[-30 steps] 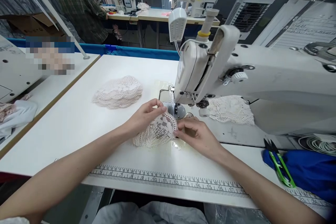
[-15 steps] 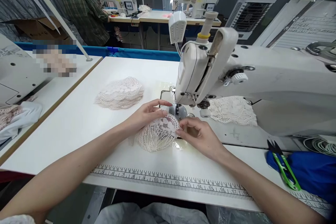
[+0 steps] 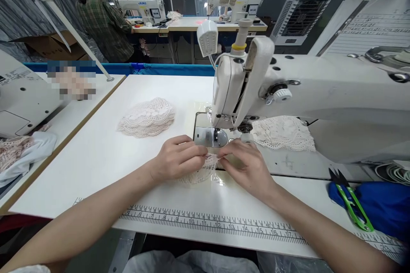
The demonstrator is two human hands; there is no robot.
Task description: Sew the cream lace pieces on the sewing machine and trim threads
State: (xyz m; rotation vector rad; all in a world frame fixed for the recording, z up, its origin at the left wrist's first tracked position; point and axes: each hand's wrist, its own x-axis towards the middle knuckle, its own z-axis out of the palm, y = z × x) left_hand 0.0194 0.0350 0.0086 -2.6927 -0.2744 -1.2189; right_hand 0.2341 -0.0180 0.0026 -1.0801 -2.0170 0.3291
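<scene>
Just in front of the sewing machine's needle plate (image 3: 205,135), a cream lace piece (image 3: 202,174) is stretched between my two hands. My left hand (image 3: 181,158) pinches its upper left edge, fingers curled and covering part of the lace. The thumb and forefinger of my right hand (image 3: 246,164) grip its right corner. The lace lies below the white sewing machine head (image 3: 230,89), apart from the presser foot. A stack of similar lace pieces (image 3: 147,116) rests on the table to the left, and more cream lace (image 3: 282,133) lies behind the needle area on the right.
Green-handled thread snips (image 3: 352,202) lie by a blue cloth (image 3: 381,204) at the right. A printed ruler (image 3: 205,222) runs along the table's front edge. Another machine (image 3: 25,94) stands left. Beyond, a person in a checked shirt (image 3: 104,30) works near other sewing machines (image 3: 142,8).
My left hand has drawn back from the needle plate and closed over the lace edge, uncovering the plate. The lace now hangs tighter between both hands. My right hand keeps its pinch.
</scene>
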